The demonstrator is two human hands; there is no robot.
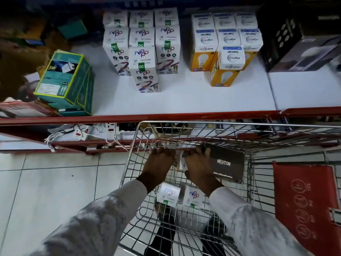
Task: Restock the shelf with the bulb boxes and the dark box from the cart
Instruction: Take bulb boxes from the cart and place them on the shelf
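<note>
Both my hands reach down into the wire cart (140,137). My left hand (160,160) is curled at the left side of a small white bulb box (181,164), which shows only as a sliver between the hands. My right hand (198,166) grips the left end of the dark box (227,163) marked NEUTON, which leans tilted against the cart's far right wall. Two white Nippo bulb boxes (168,194) (192,196) lie on the cart floor under my wrists. Above is the white shelf (184,100), holding rows of Nippo boxes (145,71) and Wipro bulb boxes (230,58).
Teal boxes (64,80) are stacked at the shelf's left end and dark boxes (302,52) at its right end. A red shelf lip (147,117) runs just above the cart. White sockets and cables (77,133) lie on the lower shelf. A red child seat flap (306,200) is on the cart's right.
</note>
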